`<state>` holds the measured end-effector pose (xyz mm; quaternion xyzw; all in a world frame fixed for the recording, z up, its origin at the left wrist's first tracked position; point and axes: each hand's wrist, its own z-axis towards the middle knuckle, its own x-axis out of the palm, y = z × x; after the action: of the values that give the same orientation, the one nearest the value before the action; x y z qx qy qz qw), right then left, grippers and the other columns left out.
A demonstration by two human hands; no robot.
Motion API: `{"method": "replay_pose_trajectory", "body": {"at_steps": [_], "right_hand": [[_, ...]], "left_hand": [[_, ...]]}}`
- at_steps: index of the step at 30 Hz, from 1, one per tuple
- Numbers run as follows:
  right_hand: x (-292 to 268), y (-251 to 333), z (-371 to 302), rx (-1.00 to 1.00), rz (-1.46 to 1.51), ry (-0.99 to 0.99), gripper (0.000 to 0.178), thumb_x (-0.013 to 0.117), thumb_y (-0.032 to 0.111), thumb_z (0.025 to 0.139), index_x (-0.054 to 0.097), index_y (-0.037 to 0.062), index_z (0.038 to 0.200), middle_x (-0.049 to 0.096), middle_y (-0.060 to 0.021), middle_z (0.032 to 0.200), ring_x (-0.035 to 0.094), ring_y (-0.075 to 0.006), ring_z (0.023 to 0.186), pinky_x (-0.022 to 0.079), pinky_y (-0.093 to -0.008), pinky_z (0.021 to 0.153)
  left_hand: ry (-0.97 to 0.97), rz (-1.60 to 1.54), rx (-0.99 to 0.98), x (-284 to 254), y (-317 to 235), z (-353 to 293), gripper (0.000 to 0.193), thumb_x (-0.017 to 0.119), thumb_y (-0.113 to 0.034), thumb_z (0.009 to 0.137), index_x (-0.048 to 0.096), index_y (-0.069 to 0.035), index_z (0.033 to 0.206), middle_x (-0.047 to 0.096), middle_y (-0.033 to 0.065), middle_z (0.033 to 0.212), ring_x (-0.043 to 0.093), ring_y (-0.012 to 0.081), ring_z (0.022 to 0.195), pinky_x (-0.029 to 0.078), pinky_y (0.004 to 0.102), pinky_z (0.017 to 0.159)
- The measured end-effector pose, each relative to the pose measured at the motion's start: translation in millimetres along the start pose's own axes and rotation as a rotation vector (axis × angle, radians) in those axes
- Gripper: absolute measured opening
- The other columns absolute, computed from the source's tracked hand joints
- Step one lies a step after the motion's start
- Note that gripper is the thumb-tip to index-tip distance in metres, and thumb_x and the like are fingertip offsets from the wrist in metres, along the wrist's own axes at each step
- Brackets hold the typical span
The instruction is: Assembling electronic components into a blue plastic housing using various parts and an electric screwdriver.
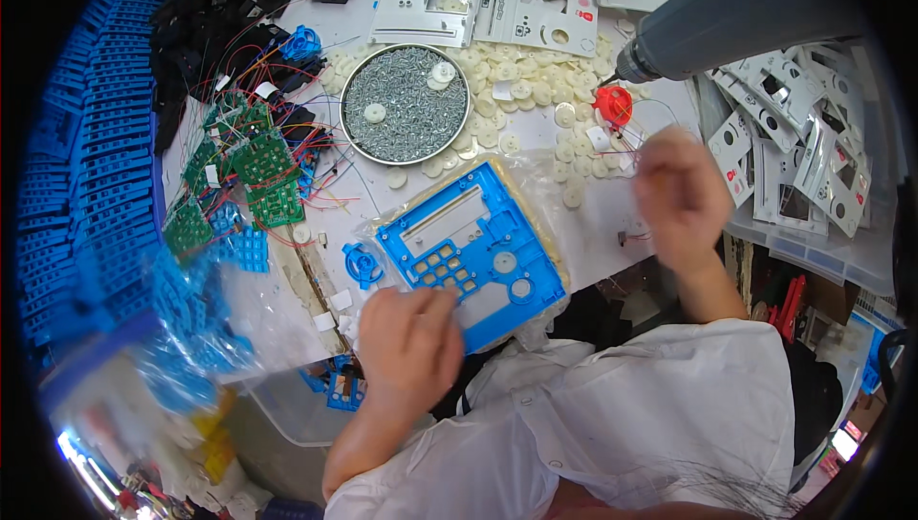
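Observation:
A blue plastic housing panel [540, 286] with a grid of square openings and two round holes lies tilted on a plastic-wrapped pad [560, 257]. My left hand [409, 343] is at the panel's lower left corner, fingers curled in; what they hold, if anything, is hidden. To the right of the panel, my right hand [681, 195] hovers over the table, smeared by motion, so its fingers are hard to read. Beyond it sits a red round part [613, 106] with thin wires trailing toward that hand. A small blue ring-shaped part [362, 265] lies left of the panel.
Behind the panel stands a round tin of screws [405, 104] among scattered cream discs [516, 71]. Green circuit boards [263, 162] with wires lie left. A grey power screwdriver [746, 18] reaches in from upper right, near white faceplates [803, 147]. Blue parts [105, 138] are stacked far left.

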<state>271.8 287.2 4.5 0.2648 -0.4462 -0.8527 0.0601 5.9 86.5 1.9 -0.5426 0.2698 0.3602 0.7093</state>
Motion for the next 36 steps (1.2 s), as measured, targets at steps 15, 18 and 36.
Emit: {"method": "replay_pose_trajectory", "body": {"at_steps": [15, 18, 36], "right_hand": [[21, 32, 133, -0.017, 0.224, 0.050, 0.056, 0.073, 0.006, 0.096, 0.046, -0.0013, 0.145, 0.073, -0.0135, 0.107, 0.069, -0.0159, 0.088, 0.057, -0.0301, 0.082], [28, 26, 125, 0.021, 0.299, 0.072, 0.054, 0.072, 0.006, 0.095, 0.048, -0.0016, 0.143, 0.071, -0.0120, 0.105, 0.067, -0.0148, 0.088, 0.056, -0.0294, 0.080], [58, 62, 45, -0.003, 1.100, 0.287, 0.042, 0.074, 0.009, 0.090, 0.045, 0.0063, 0.120, 0.056, -0.0053, 0.072, 0.056, -0.0147, 0.060, 0.048, -0.0331, 0.060]], "left_hand": [[0.026, 0.461, 0.149, 39, 109, 170, 0.010, 0.075, -0.022, 0.088, 0.077, -0.012, 0.087, 0.068, 0.0040, 0.085, 0.067, 0.0265, 0.090, 0.043, 0.0446, 0.080], [-0.041, 0.439, 0.098, 38, 111, 169, 0.012, 0.074, -0.023, 0.088, 0.076, -0.012, 0.083, 0.068, 0.0040, 0.084, 0.067, 0.0262, 0.089, 0.042, 0.0465, 0.082], [0.032, -0.240, 0.065, 34, 2, 44, 0.018, 0.083, -0.014, 0.081, 0.075, -0.014, 0.096, 0.072, -0.0001, 0.099, 0.061, 0.0189, 0.082, 0.034, 0.0414, 0.086]]}}
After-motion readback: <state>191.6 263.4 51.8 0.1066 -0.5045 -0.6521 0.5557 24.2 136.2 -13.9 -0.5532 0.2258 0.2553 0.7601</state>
